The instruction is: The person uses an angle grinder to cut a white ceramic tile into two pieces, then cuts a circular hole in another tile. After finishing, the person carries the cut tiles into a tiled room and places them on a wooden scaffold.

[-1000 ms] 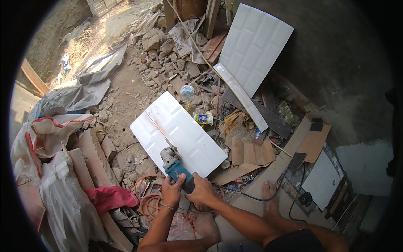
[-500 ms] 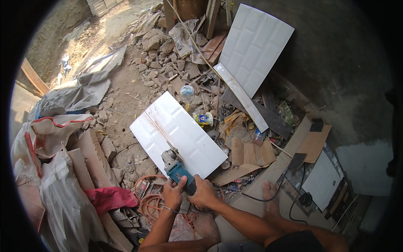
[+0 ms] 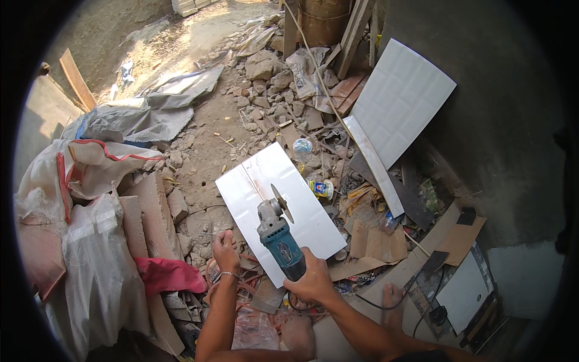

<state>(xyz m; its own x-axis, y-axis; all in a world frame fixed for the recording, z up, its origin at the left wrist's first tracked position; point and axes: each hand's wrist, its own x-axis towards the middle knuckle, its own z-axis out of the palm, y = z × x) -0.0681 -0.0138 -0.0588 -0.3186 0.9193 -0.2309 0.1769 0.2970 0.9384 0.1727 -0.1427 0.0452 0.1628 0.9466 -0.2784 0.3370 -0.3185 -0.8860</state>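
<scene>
My right hand (image 3: pixel 313 279) is wrapped round the rear body of a teal angle grinder (image 3: pixel 281 248). The grinder is raised over a white tile (image 3: pixel 313 220), its thin cutting disc (image 3: pixel 282 203) tilted. A narrow cut line marked with reddish dust runs from the tile's far edge toward the grinder head, which hides the line's near part. Off the tile's left edge, my left hand (image 3: pixel 225 250) is apart from the grinder, fingers curled in, with nothing visible in them. A black power cord (image 3: pixel 374 306) trails right from behind my right hand.
Another white tile (image 3: pixel 405 99) leans at the back right, with a narrow tile strip (image 3: pixel 377 169) beside it. Broken rubble (image 3: pixel 265 66) covers the ground ahead. White sacks (image 3: pixel 90 253) and a pink cloth (image 3: pixel 170 274) lie left. My bare foot (image 3: pixel 392 298) rests on a ledge at right.
My left hand has let go of the grinder and moved left. My right hand has lifted the grinder off the cut line, its disc now turned aside. The view has shifted.
</scene>
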